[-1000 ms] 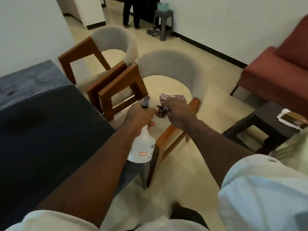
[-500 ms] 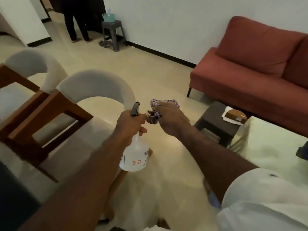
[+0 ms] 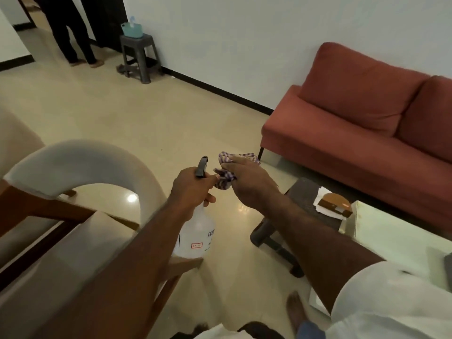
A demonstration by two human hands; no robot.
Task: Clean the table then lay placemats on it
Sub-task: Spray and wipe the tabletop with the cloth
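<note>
My left hand [image 3: 193,188] grips the neck of a white spray bottle [image 3: 197,234] with a black trigger head, held upright over the floor. Right beside it, my right hand [image 3: 252,183] is closed on a crumpled checked cloth [image 3: 226,178], which touches the bottle's nozzle side. A pale glass-topped table [image 3: 396,238] shows at the right edge. No placemats are in view.
A grey-backed wooden chair [image 3: 80,172] stands close at the left. A small dark stool [image 3: 303,199] holding a brown box on paper sits in front of a red sofa [image 3: 362,128]. A person stands far back left by a grey stool [image 3: 137,57].
My view has swung right: the dark table at the left has left the frame and the sofa and glass table have come in. Both hands keep the same grips.
</note>
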